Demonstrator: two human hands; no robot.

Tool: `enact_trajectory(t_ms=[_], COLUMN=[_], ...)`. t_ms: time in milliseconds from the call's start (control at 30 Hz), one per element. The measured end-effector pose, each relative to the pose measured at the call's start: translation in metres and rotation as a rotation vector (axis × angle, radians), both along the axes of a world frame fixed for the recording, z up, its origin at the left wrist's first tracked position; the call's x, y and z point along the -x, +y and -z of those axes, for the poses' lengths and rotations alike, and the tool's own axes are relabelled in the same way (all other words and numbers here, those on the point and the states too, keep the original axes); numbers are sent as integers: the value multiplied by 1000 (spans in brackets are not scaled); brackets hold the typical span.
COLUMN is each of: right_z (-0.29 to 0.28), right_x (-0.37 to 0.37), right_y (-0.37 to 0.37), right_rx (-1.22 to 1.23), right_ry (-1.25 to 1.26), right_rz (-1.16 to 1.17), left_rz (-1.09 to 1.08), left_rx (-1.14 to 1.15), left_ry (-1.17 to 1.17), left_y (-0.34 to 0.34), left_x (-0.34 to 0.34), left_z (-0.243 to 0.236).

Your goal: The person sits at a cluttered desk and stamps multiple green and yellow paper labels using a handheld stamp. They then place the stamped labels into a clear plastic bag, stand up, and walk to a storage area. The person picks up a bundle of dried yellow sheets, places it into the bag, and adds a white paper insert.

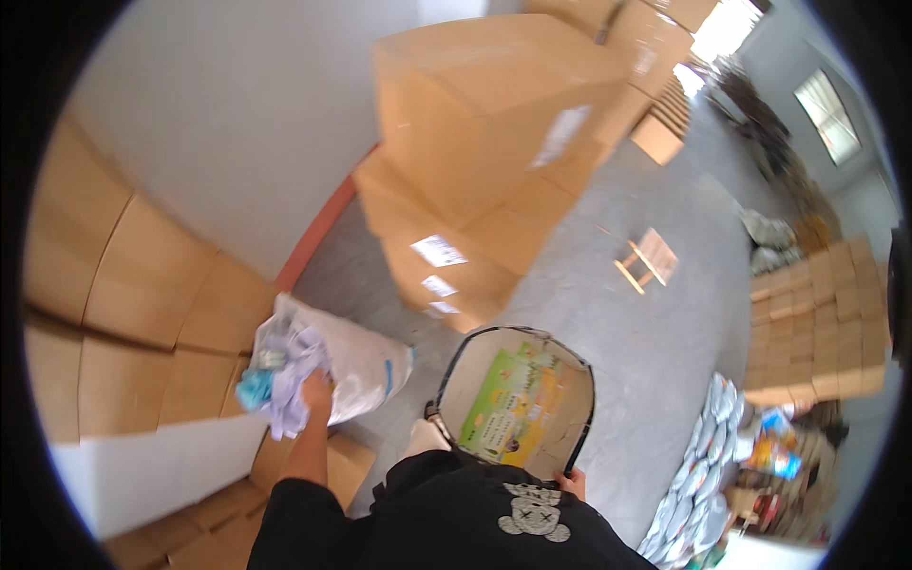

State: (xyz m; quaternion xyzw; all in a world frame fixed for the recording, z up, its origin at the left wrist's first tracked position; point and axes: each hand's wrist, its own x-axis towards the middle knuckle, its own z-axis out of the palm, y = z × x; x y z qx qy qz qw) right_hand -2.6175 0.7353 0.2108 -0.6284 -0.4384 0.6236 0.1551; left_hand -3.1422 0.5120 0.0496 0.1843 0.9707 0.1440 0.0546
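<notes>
My left hand (318,389) reaches to the mouth of a white sack (366,366), closed on a crumpled lavender cloth-like bundle (296,356) that spills over its edge. Beside the lavender material hangs a teal piece (255,389). Part of my left fingers is lost in the folds. Against my body stands an open, pale-walled bin (570,408) with a black rim, and my right hand (573,483) grips that rim at its near right. Inside the bin lies flat green and yellow printed packaging (508,404).
Large cardboard cartons (475,114) are stacked ahead, and more boxes (142,275) line the left side. A small wooden stool (654,258) stands on the grey floor (608,332). To the right are a carton stack (817,323) and a row of silvery packages (693,475).
</notes>
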Motion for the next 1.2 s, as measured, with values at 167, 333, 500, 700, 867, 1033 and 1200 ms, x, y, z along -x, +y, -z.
enact_trajectory(t_ms=[167, 333, 500, 700, 867, 1033, 1200], right_z=[6, 13, 13, -36, -44, -39, -74], right_x=[-9, -11, -21, -67, -101, -116, -111], right_y=[-10, -16, -10, -17, 13, 51, 84], right_rx=[31, 92, 76, -10, -238, -362, -416], right_ry=[-6, 75, 139, 240, 91, -27, -148], right_rz=[58, 194, 176, 212, 143, 158, 85], left_rz=[230, 600, 306, 228, 265, 293, 345], left_rx=[-201, -277, -397, -462, -468, -400, -458], left_ry=[184, -310, -1529, -1731, -2031, -2008, -2004], left_y=[57, 111, 165, 214, 261, 319, 375], left_x=[-32, -108, -158, -219, -236, -255, -260], left_z=[-75, -104, -93, -191, -218, -205, -210])
